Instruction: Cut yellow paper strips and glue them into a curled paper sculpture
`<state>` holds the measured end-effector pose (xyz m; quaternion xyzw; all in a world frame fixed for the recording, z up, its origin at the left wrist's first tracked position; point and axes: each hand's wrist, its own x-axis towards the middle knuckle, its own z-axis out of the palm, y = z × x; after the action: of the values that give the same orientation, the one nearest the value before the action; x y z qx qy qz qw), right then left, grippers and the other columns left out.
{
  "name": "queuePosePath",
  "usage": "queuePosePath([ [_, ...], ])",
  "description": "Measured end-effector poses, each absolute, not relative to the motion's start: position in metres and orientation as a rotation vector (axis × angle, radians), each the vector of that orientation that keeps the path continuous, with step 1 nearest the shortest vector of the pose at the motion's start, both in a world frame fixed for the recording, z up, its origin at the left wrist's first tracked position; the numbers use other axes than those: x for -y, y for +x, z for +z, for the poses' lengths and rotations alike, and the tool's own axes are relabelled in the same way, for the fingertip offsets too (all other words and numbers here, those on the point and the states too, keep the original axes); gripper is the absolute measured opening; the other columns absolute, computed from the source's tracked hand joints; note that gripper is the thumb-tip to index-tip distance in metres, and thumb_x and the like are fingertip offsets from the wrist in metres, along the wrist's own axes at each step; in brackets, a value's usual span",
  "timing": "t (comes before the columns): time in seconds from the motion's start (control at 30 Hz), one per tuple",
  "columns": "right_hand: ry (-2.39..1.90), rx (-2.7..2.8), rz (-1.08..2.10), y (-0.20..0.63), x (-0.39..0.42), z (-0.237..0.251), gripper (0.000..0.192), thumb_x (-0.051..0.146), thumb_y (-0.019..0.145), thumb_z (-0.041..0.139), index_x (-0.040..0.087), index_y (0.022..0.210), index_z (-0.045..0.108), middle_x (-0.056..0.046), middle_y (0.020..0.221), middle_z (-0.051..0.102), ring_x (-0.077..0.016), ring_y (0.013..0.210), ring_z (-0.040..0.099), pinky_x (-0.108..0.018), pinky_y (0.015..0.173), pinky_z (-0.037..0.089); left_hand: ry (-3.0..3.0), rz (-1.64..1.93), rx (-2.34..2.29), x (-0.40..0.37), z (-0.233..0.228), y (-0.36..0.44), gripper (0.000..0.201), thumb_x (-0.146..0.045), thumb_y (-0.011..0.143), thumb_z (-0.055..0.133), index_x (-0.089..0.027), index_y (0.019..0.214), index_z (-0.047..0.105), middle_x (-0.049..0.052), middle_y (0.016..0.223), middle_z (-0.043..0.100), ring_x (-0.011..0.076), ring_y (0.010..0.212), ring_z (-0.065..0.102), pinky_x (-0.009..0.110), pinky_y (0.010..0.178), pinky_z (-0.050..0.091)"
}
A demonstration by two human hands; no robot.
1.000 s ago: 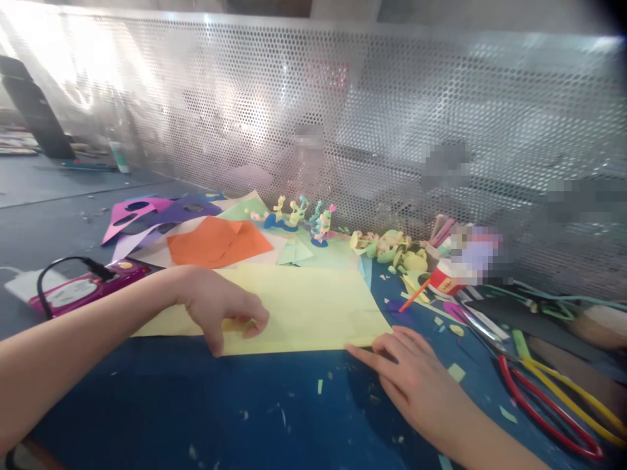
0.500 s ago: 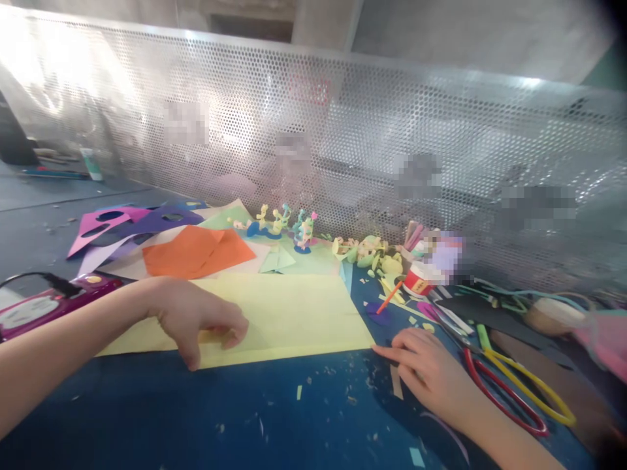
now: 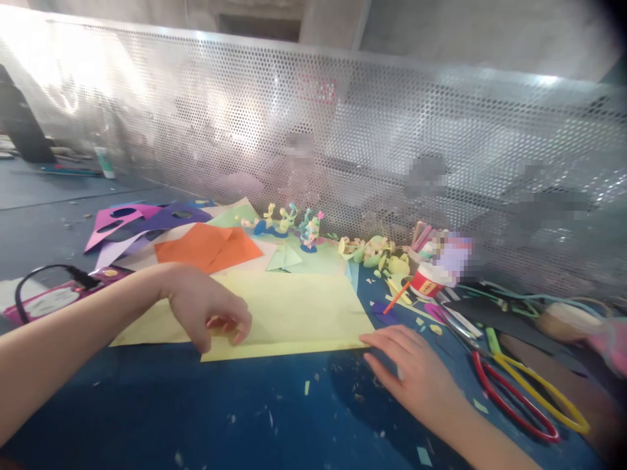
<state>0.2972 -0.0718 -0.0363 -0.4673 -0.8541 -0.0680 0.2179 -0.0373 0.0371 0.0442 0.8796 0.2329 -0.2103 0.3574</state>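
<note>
A pale yellow sheet of paper [image 3: 294,307] lies flat on the dark blue table, with a narrow strip showing along its near edge. My left hand [image 3: 210,310] rests over the left part of this sheet. Its fingers are loosely curled, and the thumb stands apart from them, pointing down at the near edge. At the sheet's near right corner, my right hand [image 3: 409,365] touches the paper with outstretched fingertips, its thumb spread away below. Red-and-yellow-handled scissors [image 3: 490,359] lie to the right of that hand.
Orange paper [image 3: 210,248] and purple cut paper [image 3: 174,215] lie behind on the left. Small paper figures [image 3: 308,235] stand behind the sheet. A red-and-white cup [image 3: 426,281] sits behind right. A magenta power strip [image 3: 63,294] is left. A perforated metal screen [image 3: 343,143] rises behind.
My right hand has shifted inward over the paper's corner, its pointing finger now joined by other outstretched fingers and the thumb spread. My left hand stays nearly in place. The view has shifted slightly.
</note>
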Motion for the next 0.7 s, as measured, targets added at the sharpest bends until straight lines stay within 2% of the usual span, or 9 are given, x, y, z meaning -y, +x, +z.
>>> queuePosePath([
  [0.13, -1.199, 2.486, 0.1, 0.247, 0.068, -0.025, 0.029, 0.029, 0.084, 0.05, 0.026, 0.113, 0.053, -0.004, 0.105, 0.06, -0.0175, 0.099, 0.051, -0.038, 0.091, 0.035, 2.217, -0.598, -0.641, -0.041, 0.053, -0.032, 0.03, -0.031, 0.067, 0.059, -0.024, 0.096, 0.063, 0.005, 0.09, 0.063, 0.0172, 0.075, 0.058, 0.023, 0.064, 0.043],
  [0.33, -1.298, 2.427, 0.438, 0.213, 0.054, -0.016, 0.006, 0.023, 0.078, 0.058, 0.02, 0.082, 0.061, -0.001, 0.081, 0.059, -0.0135, 0.082, 0.054, -0.028, 0.076, 0.041, 2.254, -0.509, -0.677, -0.05, 0.076, -0.011, 0.031, -0.041, 0.07, 0.059, -0.026, 0.097, 0.065, 0.006, 0.089, 0.067, 0.0197, 0.078, 0.061, 0.025, 0.067, 0.044],
  [0.47, -1.286, 2.318, 0.739, 0.225, 0.054, 0.02, 0.006, 0.02, 0.077, 0.056, 0.019, 0.082, 0.059, -0.001, 0.086, 0.058, -0.0104, 0.076, 0.054, -0.023, 0.07, 0.044, 2.212, -0.319, -0.608, -0.065, 0.103, 0.0, 0.036, -0.045, 0.076, 0.052, -0.024, 0.104, 0.061, 0.007, 0.094, 0.067, 0.0196, 0.081, 0.061, 0.027, 0.071, 0.044],
  [0.53, -1.257, 2.256, 0.864, 0.24, 0.06, 0.047, 0.008, 0.024, 0.078, 0.055, 0.02, 0.084, 0.057, 0.0, 0.085, 0.058, -0.0104, 0.075, 0.054, -0.024, 0.07, 0.044, 2.16, -0.147, -0.558, -0.074, 0.113, 0.002, 0.044, -0.051, 0.08, 0.044, -0.02, 0.107, 0.059, 0.009, 0.097, 0.066, 0.02, 0.085, 0.06, 0.028, 0.075, 0.043],
  [0.6, -1.23, 2.156, 0.941, 0.258, 0.068, 0.073, 0.01, 0.028, 0.078, 0.056, 0.02, 0.083, 0.056, 0.001, 0.081, 0.057, -0.0103, 0.072, 0.053, -0.024, 0.067, 0.044, 2.043, 0.094, -0.536, -0.079, 0.117, 0.005, 0.062, -0.059, 0.083, 0.023, -0.015, 0.11, 0.056, 0.01, 0.099, 0.065, 0.0215, 0.091, 0.058, 0.031, 0.08, 0.041],
  [0.7, -1.184, 1.825, 0.957, 0.289, 0.082, 0.103, 0.012, 0.031, 0.077, 0.057, 0.021, 0.081, 0.052, 0.002, 0.076, 0.053, -0.0095, 0.066, 0.051, -0.022, 0.059, 0.043, 1.752, 0.407, -0.496, -0.077, 0.112, 0.017, 0.086, -0.065, 0.078, -0.004, -0.011, 0.115, 0.05, 0.011, 0.101, 0.063, 0.0242, 0.095, 0.057, 0.034, 0.08, 0.041],
])
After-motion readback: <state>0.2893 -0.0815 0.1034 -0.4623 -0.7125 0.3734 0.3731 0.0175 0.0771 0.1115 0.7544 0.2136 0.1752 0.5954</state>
